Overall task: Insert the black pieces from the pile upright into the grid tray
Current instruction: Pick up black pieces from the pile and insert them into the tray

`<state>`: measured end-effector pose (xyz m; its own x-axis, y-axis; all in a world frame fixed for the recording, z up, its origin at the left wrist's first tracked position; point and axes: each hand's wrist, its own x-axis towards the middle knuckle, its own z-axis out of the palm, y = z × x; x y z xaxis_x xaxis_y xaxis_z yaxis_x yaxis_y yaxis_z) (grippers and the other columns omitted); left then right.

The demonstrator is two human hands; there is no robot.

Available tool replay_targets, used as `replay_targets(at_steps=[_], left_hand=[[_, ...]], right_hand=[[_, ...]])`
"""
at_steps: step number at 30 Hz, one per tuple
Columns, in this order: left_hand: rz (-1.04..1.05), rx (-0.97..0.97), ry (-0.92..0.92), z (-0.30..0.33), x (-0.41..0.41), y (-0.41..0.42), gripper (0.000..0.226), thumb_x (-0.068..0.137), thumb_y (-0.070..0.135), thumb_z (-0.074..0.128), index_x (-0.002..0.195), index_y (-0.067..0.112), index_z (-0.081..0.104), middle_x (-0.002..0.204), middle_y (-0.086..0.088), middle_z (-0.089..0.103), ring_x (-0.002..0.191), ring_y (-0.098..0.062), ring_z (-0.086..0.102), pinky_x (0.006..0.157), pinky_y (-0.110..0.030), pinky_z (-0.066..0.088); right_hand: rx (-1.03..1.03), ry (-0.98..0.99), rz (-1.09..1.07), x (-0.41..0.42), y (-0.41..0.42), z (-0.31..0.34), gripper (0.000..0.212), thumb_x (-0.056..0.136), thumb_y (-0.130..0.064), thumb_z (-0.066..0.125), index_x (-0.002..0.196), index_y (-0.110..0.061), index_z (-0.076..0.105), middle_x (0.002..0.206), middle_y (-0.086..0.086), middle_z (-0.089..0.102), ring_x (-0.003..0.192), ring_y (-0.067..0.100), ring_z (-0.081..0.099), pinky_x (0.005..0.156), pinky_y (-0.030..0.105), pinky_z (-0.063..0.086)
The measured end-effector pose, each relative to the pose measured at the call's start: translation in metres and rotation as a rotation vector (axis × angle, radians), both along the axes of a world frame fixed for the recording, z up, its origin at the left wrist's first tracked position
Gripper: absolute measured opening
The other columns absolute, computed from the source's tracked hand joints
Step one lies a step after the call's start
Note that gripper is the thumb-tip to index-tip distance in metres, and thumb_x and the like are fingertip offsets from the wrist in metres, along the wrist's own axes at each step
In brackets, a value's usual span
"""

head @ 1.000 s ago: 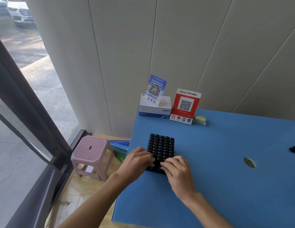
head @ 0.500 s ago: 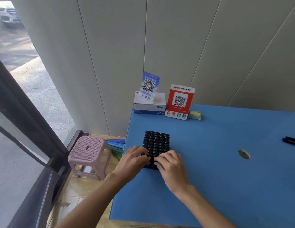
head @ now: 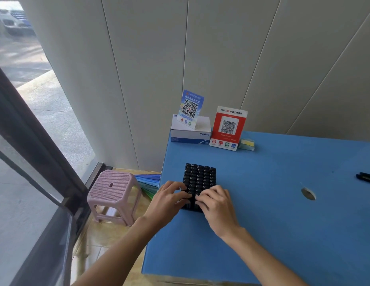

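The black grid tray, packed with upright black cylindrical pieces in close rows, sits on the blue table top near its left edge, in the same spot as half a second ago. Both hands remain at the tray's near end: the left hand against the tray's near-left corner with its fingers bent over the front rows, the right hand at the near-right corner with fingertips resting on the pieces. Their posture has hardly changed since the earlier frames; whether either hand pinches a piece cannot be told, since the fingers cover the contact. No loose pile shows near the tray. Beyond the tray's far end stand a white cardboard box with a blue QR card on it and a red QR sign. Right of the tray, well apart, is a round hole in the table; left of it, on the floor, a pink plastic stool.
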<state>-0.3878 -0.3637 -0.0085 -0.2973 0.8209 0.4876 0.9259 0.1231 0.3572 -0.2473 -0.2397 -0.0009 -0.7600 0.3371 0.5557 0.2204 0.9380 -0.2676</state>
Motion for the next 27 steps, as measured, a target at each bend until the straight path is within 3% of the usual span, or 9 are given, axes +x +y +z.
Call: replay_targets(at_steps=[8, 17, 22, 27], left_hand=[[0.002, -0.013, -0.018, 0.002, 0.002, -0.003, 0.022, 0.073, 0.018, 0.078, 0.094, 0.022, 0.072, 0.102, 0.003, 0.062, 0.091, -0.011, 0.047, 0.071, -0.026, 0.048], [0.010, -0.077, 0.004, 0.005, 0.000, 0.001, 0.020, 0.077, 0.028, 0.074, 0.096, 0.023, 0.070, 0.106, 0.004, 0.062, 0.094, -0.017, 0.053, 0.074, -0.033, 0.050], [0.044, -0.054, 0.025, 0.015, 0.012, 0.021, 0.033, 0.083, 0.047, 0.051, 0.099, 0.025, 0.068, 0.103, 0.009, 0.062, 0.094, -0.012, 0.050, 0.075, -0.029, 0.045], [0.059, -0.038, 0.052, 0.020, 0.045, 0.053, 0.033, 0.082, 0.046, 0.051, 0.100, 0.024, 0.068, 0.101, 0.009, 0.063, 0.095, -0.012, 0.052, 0.078, -0.028, 0.043]], right_hand=[[0.033, 0.023, -0.009, 0.004, 0.000, -0.005, 0.019, 0.066, -0.011, 0.083, 0.078, -0.018, 0.071, 0.081, -0.012, 0.066, 0.082, 0.013, 0.047, 0.072, 0.025, 0.035], [0.014, -0.131, -0.060, 0.012, -0.003, 0.004, 0.033, 0.063, -0.020, 0.084, 0.093, -0.021, 0.070, 0.090, -0.003, 0.056, 0.086, 0.016, 0.048, 0.068, 0.031, 0.047], [-0.027, -0.174, -0.150, 0.032, 0.020, 0.014, 0.038, 0.071, -0.029, 0.079, 0.105, -0.019, 0.066, 0.093, -0.002, 0.059, 0.083, 0.021, 0.056, 0.068, 0.034, 0.050], [-0.068, -0.263, -0.247, 0.080, 0.066, 0.016, 0.039, 0.076, -0.031, 0.074, 0.111, -0.016, 0.064, 0.092, -0.001, 0.061, 0.083, 0.023, 0.058, 0.069, 0.035, 0.053]])
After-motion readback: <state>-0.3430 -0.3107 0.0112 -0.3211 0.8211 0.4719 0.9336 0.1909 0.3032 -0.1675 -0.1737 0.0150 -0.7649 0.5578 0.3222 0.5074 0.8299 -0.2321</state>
